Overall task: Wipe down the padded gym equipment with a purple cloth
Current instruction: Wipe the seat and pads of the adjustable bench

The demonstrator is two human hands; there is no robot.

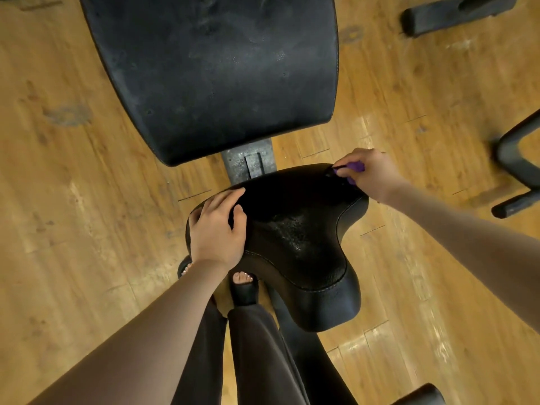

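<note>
A black padded seat [298, 238] sits in the middle of the view, its centre glistening wet. Beyond it lies a larger black back pad [216, 71], dusty and speckled with droplets. My left hand [217, 229] rests on the seat's left side, fingers spread over the edge. My right hand [369, 173] grips a bunched purple cloth [355, 167] against the seat's far right corner. Most of the cloth is hidden inside my fist.
A grey metal bracket [248, 163] joins the two pads. The floor [73, 200] is wooden planks. Black machine legs stand at the top right [450, 13] and right edge [514, 159]. My feet in black sandals [244, 287] are under the seat's left side.
</note>
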